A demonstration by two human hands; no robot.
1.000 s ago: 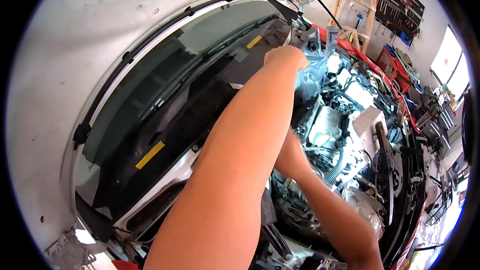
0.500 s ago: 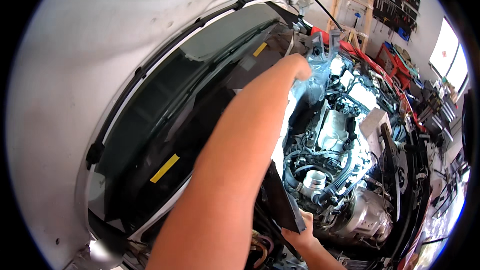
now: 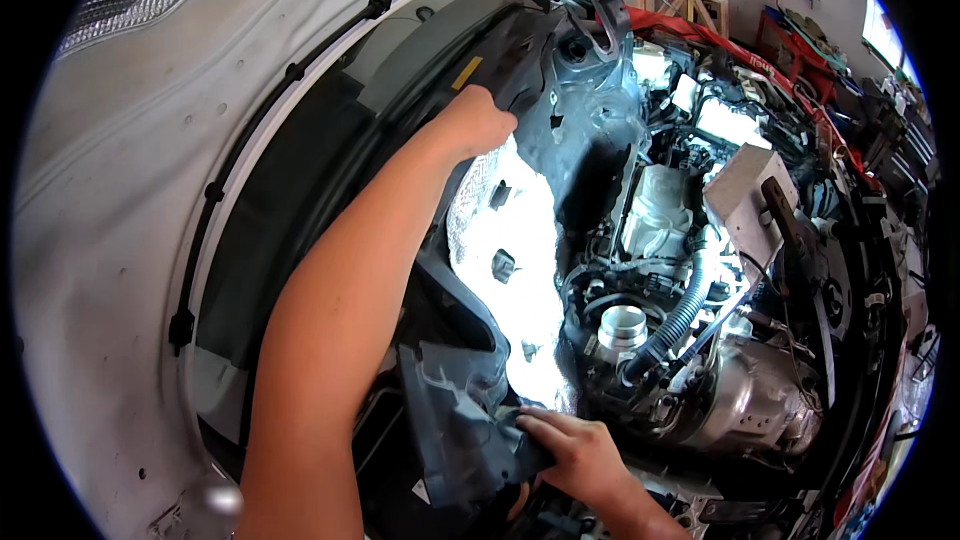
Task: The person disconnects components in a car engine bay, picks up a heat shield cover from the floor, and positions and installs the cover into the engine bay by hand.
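Note:
I am leaning over an open car engine bay. My left hand (image 3: pixel 478 125) reaches up along the base of the windscreen (image 3: pixel 290 220) and is closed on the upper edge of a dark grey plastic bulkhead cover (image 3: pixel 585 115). My right hand (image 3: pixel 572 452) grips the lower end of that same cover (image 3: pixel 455 425) near the bottom of the view. Between my hands, the silver quilted heat insulation (image 3: pixel 520 270) of the firewall lies exposed behind the cover. My left forearm hides part of the cover's middle.
The engine lies to the right: a black corrugated hose (image 3: pixel 688 308), an open metal pipe stub (image 3: pixel 622 325), a silver exhaust heat shield (image 3: pixel 765 402) and a white box (image 3: pixel 742 195). White bodywork (image 3: pixel 110 200) fills the left. Red tool chests (image 3: pixel 800 35) stand at the back.
My left hand has slid down and left along the cover's upper edge. My right hand has come up from below and taken hold of the cover's lower end; more silver insulation shows.

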